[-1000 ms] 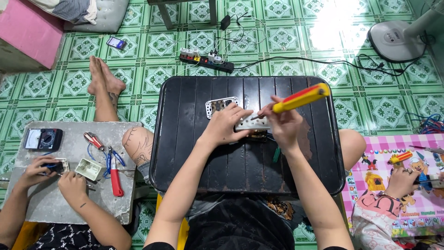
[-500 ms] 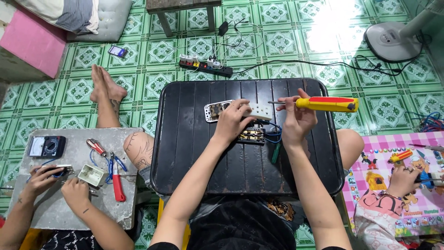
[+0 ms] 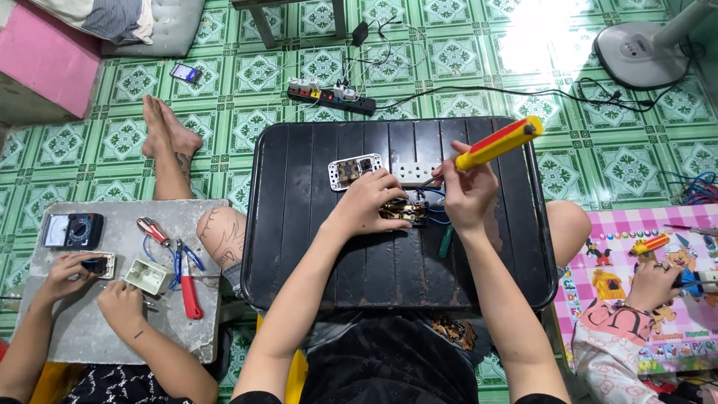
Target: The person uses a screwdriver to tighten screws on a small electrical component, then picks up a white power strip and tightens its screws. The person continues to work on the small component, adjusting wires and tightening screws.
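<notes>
My left hand [image 3: 368,202] presses down on a small electrical socket part [image 3: 406,212] with blue wires, lying on a black slatted tray table [image 3: 299,224]. My right hand [image 3: 465,191] grips a yellow screwdriver with a red stripe [image 3: 499,142], its handle tilted up to the right and its tip down at the part. Just beyond my hands lie a white socket frame [image 3: 353,170] and a white cover plate [image 3: 416,172]. A green tool [image 3: 445,242] lies beside my right wrist.
A person at the left works on a grey board [image 3: 112,299] with a multimeter [image 3: 72,230], red pliers [image 3: 188,288] and a switch box [image 3: 147,276]. Another person's hand [image 3: 654,280] is at the right over a pink mat. A power strip [image 3: 333,96] and fan base [image 3: 643,45] sit on the green tiled floor.
The screwdriver handle has swung from level to tilted up to the right. My left hand stays on the part. The person at left shifted their hands slightly.
</notes>
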